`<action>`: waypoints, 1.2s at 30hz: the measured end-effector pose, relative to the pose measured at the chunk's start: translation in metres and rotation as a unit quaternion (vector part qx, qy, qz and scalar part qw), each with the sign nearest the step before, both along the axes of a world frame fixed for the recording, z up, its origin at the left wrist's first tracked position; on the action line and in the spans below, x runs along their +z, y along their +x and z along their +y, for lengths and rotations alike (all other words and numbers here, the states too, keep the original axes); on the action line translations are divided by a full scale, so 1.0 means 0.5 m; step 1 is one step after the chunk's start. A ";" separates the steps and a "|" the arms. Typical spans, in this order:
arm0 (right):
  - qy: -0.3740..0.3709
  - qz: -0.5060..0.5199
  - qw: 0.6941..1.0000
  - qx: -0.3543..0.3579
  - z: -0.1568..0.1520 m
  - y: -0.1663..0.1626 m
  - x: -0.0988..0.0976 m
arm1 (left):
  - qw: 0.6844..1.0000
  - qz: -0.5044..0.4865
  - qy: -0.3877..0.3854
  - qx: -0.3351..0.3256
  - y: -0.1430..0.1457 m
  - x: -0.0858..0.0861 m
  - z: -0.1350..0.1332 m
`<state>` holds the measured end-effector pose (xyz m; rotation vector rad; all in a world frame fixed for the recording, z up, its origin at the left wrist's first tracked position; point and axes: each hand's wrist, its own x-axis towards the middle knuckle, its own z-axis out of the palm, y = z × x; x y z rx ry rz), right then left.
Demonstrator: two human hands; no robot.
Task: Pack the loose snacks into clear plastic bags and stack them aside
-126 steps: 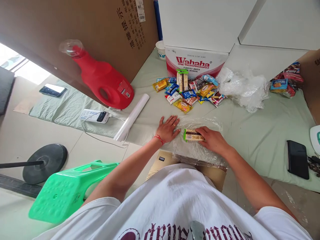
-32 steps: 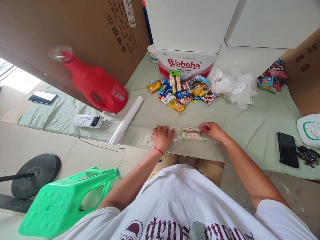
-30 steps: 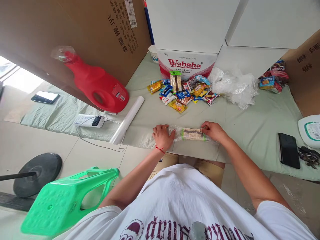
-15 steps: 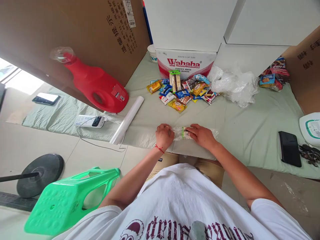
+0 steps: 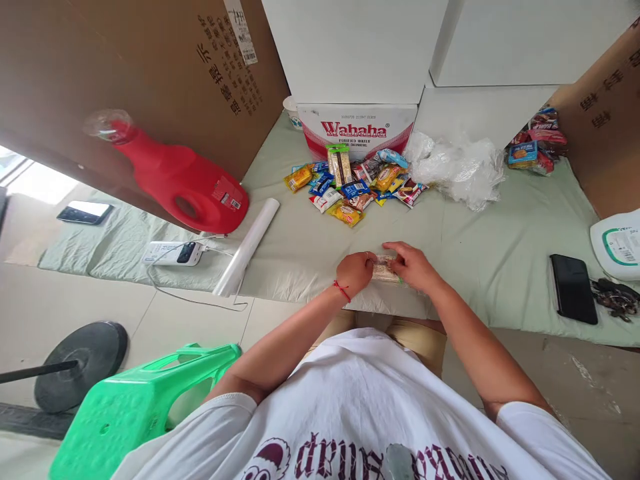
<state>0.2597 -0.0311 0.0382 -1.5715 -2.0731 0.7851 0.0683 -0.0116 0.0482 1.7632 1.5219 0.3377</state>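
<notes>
A wafer snack bar wrapped in clear plastic film (image 5: 384,269) lies on the pale green sheet (image 5: 490,247) just in front of me. My left hand (image 5: 354,272), with a red string at the wrist, is closed on the bar's left end. My right hand (image 5: 410,265) grips its right side, fingers curled over the top. Both hands cover most of the bar, and only a short middle strip shows.
A pile of snack packets (image 5: 353,183) lies before a Wahaha carton (image 5: 357,128). Crumpled clear plastic (image 5: 457,170) sits to its right. A film roll (image 5: 246,247), red jug (image 5: 173,177) and power strip (image 5: 170,253) are left. A black phone (image 5: 573,288) lies right, a green stool (image 5: 135,407) lower left.
The film sheet, spread flat earlier, is now rolled around the bar. Both hands have moved inward from the film's loose ends until they meet over the bar.
</notes>
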 end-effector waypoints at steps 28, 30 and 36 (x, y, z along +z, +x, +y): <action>-0.192 0.566 0.782 -0.175 -0.138 -0.040 -0.008 | 0.879 0.086 0.334 -0.329 0.038 -0.031 -0.100; -0.220 0.592 0.745 -0.216 -0.137 -0.046 -0.011 | 0.861 0.070 0.346 -0.367 0.034 -0.045 -0.097; -0.221 0.570 0.738 -0.285 -0.112 -0.030 0.005 | 0.811 -0.100 0.332 -0.472 0.054 -0.055 -0.103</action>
